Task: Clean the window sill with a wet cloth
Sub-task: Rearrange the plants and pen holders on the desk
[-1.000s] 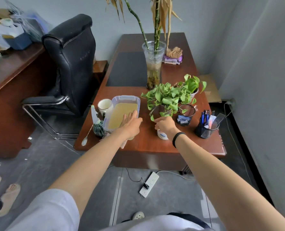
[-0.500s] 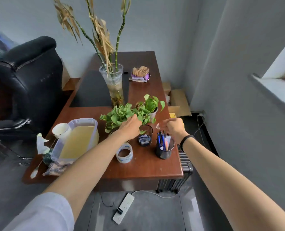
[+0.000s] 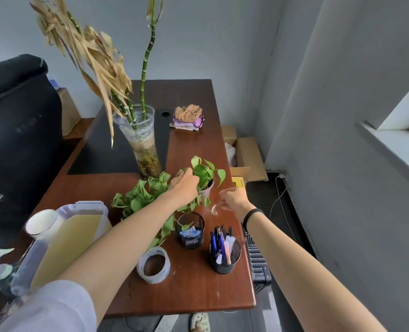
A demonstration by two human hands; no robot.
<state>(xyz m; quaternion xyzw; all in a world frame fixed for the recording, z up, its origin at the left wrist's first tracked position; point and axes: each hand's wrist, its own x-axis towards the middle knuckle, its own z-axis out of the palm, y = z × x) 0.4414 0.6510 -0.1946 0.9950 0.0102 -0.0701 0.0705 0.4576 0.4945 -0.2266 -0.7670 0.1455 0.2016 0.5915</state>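
At the far end of the desk (image 3: 194, 291) the crumpled tan cloth (image 3: 189, 111) lies on a purple pile (image 3: 186, 125). The heap is a little wider across the desk than along it and well apart from both your hands. The window sill (image 3: 395, 144) is a pale ledge on your right, its long axis running along the wall from far to near. Your left hand (image 3: 184, 185) is in the leaves of the small potted plant (image 3: 206, 173), and I cannot tell whether it grips anything. Your right hand (image 3: 232, 200) hovers just beside that pot, fingers loosely curled, holding nothing. Half a second ago both hands were nearer you, the right above the pen holder (image 3: 225, 255). The cloth has not moved.
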